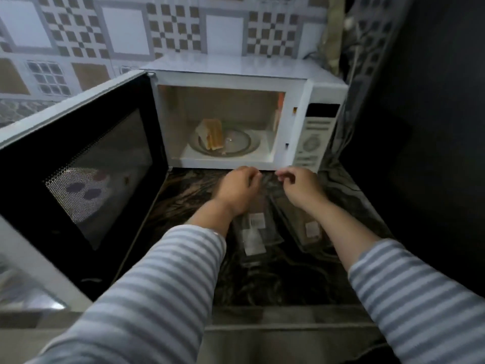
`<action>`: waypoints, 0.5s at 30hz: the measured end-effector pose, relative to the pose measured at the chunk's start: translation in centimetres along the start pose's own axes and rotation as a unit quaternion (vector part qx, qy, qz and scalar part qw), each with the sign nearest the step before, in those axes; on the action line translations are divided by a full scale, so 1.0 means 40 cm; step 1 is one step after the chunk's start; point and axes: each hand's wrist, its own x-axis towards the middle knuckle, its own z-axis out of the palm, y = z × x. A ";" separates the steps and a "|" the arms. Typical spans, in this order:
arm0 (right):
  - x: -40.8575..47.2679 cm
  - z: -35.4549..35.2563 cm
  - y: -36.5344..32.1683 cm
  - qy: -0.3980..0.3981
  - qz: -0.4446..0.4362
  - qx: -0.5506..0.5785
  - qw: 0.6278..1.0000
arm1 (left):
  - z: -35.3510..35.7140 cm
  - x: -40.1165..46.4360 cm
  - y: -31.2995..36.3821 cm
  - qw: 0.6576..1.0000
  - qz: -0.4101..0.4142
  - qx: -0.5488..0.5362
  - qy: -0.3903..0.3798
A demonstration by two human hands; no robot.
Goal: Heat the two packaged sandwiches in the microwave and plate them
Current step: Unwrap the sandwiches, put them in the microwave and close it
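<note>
Dark counter [183, 206]: both hands, left [236, 190] and right [299, 189], seemingly pinch clear wrapper [265, 179]; layered sandwich [212, 136] upright in microwave [236, 82].

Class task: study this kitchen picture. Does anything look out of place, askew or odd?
One thing: the sandwich in the open microwave sits at the left edge of the glass turntable, not centred, leaving the right half bare. Both hands pinch a clear wrapper on the dark counter. No spills show.
</note>
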 end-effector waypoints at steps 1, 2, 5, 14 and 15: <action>-0.032 -0.020 0.021 0.003 0.011 -0.014 1.000 | 0.009 -0.012 0.025 1.000 0.010 0.012 -0.012; -0.067 -0.041 0.041 0.009 0.015 -0.032 0.999 | 0.020 -0.025 0.048 0.999 0.021 0.023 -0.025; -0.163 -0.099 0.098 0.043 -0.002 -0.099 0.994 | 0.063 -0.058 0.124 0.996 0.066 0.037 -0.054; -0.311 -0.129 0.264 -0.066 -0.095 -0.166 0.979 | 0.213 -0.152 0.272 0.997 0.001 -0.034 -0.063; -0.319 -0.124 0.270 -0.067 -0.105 -0.170 0.978 | 0.233 -0.169 0.276 0.997 -0.022 -0.042 -0.059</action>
